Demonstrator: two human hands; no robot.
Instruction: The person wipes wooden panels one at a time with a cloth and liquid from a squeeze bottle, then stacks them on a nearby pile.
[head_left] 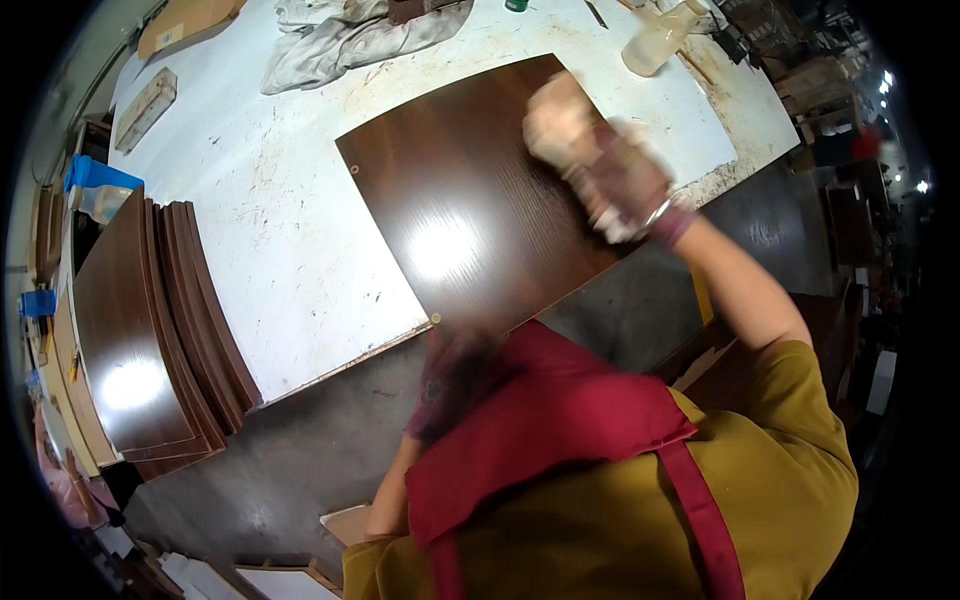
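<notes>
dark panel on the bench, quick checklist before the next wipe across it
1. Dark panel lies flat on the white bench: ok.
2. Right hand has a grip on a pale cloth pressed to the panel: ok, though blurred.
3. Left hand steadies the panel's near edge: cannot tell, it is blurred and partly behind the red apron.
4. Panel's near corner overhangs the bench edge: not ok.
5. Plastic bottle lies clear of the panel: ok.
6. Stack of dark panels stands apart to the left: ok.
</notes>
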